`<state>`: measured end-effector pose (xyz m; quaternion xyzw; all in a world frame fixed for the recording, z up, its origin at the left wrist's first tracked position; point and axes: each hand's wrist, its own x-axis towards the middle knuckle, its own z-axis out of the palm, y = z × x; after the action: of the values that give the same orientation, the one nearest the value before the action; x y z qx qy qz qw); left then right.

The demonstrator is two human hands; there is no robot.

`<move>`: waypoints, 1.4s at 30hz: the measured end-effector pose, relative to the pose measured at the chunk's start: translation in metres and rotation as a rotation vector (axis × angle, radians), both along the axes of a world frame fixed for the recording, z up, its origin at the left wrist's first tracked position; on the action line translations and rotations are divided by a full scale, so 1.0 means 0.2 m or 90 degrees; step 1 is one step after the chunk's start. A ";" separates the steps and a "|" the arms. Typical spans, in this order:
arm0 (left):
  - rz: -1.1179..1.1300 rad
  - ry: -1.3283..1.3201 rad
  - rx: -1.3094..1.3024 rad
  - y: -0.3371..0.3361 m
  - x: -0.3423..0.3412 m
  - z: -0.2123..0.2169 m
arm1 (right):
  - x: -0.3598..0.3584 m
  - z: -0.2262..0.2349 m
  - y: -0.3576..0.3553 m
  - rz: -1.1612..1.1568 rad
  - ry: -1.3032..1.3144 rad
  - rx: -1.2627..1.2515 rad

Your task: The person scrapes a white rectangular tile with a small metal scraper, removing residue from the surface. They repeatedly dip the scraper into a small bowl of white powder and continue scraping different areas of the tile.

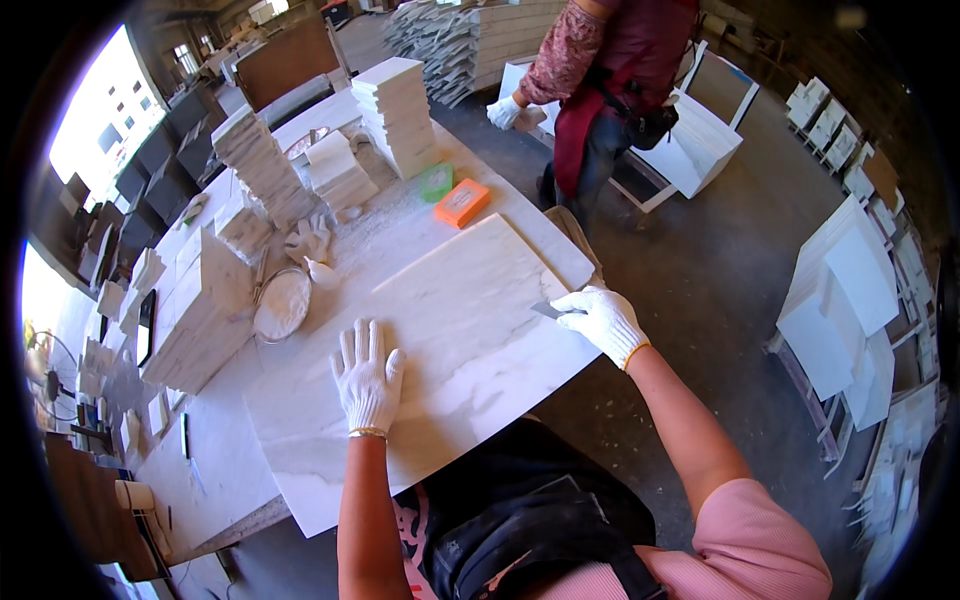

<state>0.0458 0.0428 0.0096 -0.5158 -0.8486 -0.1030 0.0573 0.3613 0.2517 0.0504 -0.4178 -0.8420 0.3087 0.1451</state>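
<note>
A white marble slab (470,300) with grey veins lies flat on the worktable in front of me. My left hand (368,380), in a white knit glove, rests on the slab with its fingers stretched out. Over the slab's right edge, my gloved right hand (603,322) pinches a small, flat grey scraper blade (547,310). The blade's tip points left, close to the slab's surface; whether it touches cannot be made out. Beyond the slab's far edge sit an orange block (462,204) and a green block (436,182).
Stacks of marble pieces (395,115) stand at the table's far side. Left of the slab are a round dish of white powder (283,305), a white bottle (322,273) and a loose glove (308,240). A co-worker (610,100) stands beyond; slabs on racks (840,300) line the right.
</note>
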 end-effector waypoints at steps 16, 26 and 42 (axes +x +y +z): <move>-0.003 -0.006 0.007 -0.01 0.00 0.01 | -0.16 -0.03 -0.22 0.245 0.040 -0.010; -0.002 0.008 -0.002 -0.02 -0.01 -0.01 | -0.12 -0.01 -0.34 0.264 -0.004 0.042; -0.098 0.021 0.023 0.03 0.25 -0.02 | 0.23 0.05 -0.54 0.163 0.190 -0.282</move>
<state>0.0958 0.0493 0.0057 -0.5802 -0.8033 -0.1136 0.0725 0.4081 0.1433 0.0598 -0.2794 -0.7694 0.5588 0.1328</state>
